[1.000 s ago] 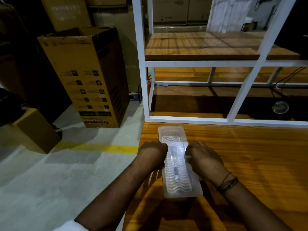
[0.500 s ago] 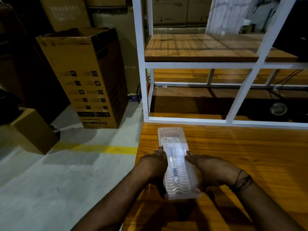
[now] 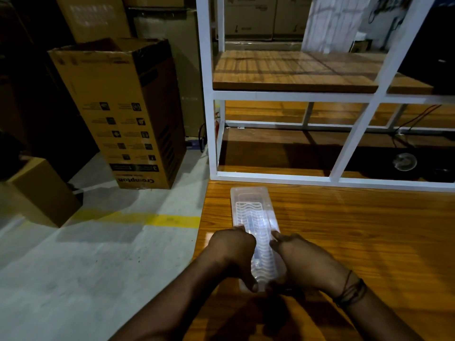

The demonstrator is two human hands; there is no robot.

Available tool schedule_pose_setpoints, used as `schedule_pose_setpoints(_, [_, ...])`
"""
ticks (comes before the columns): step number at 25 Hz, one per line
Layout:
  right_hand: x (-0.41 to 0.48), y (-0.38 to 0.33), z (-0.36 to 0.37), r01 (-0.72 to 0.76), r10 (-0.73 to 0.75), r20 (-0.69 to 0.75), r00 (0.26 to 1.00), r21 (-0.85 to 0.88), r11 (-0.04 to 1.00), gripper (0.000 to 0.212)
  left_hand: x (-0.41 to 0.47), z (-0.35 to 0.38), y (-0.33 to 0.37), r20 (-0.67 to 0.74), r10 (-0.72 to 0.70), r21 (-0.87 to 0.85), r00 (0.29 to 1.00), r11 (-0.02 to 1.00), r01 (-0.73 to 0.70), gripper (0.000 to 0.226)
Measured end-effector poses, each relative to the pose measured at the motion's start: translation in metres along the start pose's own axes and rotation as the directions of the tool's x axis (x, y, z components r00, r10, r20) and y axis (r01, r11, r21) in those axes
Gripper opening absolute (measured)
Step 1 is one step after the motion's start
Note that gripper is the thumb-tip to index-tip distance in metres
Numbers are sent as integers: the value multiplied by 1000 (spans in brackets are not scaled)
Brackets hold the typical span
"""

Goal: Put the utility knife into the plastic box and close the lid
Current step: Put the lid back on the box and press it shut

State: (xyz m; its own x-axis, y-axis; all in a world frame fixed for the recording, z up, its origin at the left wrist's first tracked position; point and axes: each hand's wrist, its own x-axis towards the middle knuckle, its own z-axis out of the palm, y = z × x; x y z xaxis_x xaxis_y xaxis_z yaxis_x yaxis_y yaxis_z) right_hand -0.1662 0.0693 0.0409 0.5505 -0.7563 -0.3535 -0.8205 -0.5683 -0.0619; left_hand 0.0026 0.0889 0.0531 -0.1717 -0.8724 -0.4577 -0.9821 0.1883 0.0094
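A long translucent plastic box [image 3: 251, 210] lies lengthwise on the wooden table [image 3: 357, 230], near its left edge, with its ribbed lid down on top. A dark slim shape, probably the utility knife [image 3: 256, 257], shows faintly through the lid. My left hand [image 3: 234, 252] grips the box's left side near its near end, thumb at the near corner. My right hand [image 3: 302, 259] grips the right side opposite, fingers curled on the lid's edge. The box's near end is hidden between my hands.
A white metal shelf frame [image 3: 270, 177] with wooden boards stands on the table just beyond the box. Left of the table the concrete floor holds a tall cardboard carton [image 3: 118, 114], a smaller box [image 3: 41, 193] and a yellow line [image 3: 172, 220].
Both hands slid from the box's middle toward its near end and now clamp it from both sides. The box shifted slightly; the lid stays down.
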Motion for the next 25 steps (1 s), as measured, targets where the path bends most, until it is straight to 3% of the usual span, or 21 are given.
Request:
schedule_pose_setpoints(6, [2, -9, 2, -50, 49, -19, 999, -33, 998, 77, 3, 4, 9, -32, -6, 48, 999, 999, 8, 74])
schedule_pose_setpoints(12, [-2, -7, 2, -30, 30, -10, 999, -3, 1000, 85, 0, 3, 5, -41, 27, 6, 999, 1000, -26, 69])
schedule_pose_setpoints(18, [1, 0, -9, -25, 27, -29, 999, 92, 995, 88, -3, -1, -8, 13, -5, -42, 1000, 999, 5, 130])
schedule_pose_setpoints(22, [11, 2, -14, -35, 31, 31, 999, 143, 989, 121, 17, -3, -21, 116, -39, -58, 992, 997, 46, 140])
schedule_pose_setpoints(25, [15, 2, -18, -45, 39, 62, 997, 106, 993, 118, 25, 1, -28, 101, -48, -81, 994, 995, 57, 131])
